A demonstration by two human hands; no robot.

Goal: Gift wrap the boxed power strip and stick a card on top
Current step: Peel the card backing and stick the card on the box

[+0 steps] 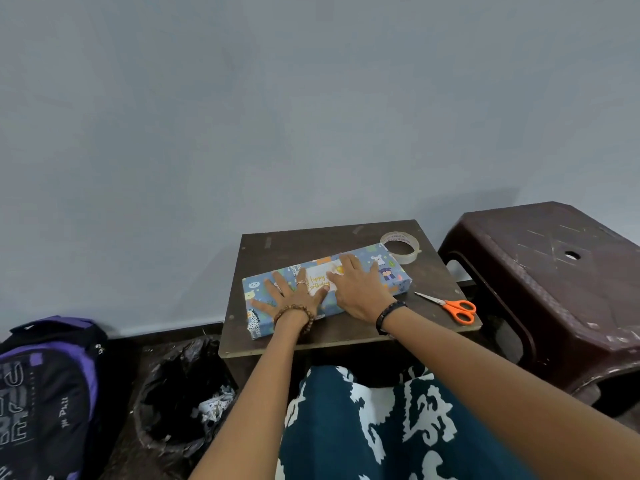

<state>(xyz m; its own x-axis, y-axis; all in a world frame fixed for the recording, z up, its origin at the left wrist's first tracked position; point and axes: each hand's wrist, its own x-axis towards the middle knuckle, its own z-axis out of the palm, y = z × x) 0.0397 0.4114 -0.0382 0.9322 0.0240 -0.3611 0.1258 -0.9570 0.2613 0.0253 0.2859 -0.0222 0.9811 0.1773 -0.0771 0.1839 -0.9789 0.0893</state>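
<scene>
The boxed power strip [388, 271], wrapped in blue paper with cartoon animals, lies slantwise on a small dark wooden table [346, 334]. A white card [317, 279] with gold "Happy Birthday" lettering lies on the box's top. My left hand [294, 296] rests flat on the left part of the box, fingers spread, touching the card's left edge. My right hand [360, 285] lies flat over the card's right part, fingers straight. Both hands cover much of the card.
A roll of clear tape [401, 247] sits at the table's far right corner. Orange-handled scissors [453, 306] lie near the right edge. A brown plastic stool [554, 271] stands to the right. A bin with a black liner [180, 400] and a purple backpack [45, 393] are on the floor at left.
</scene>
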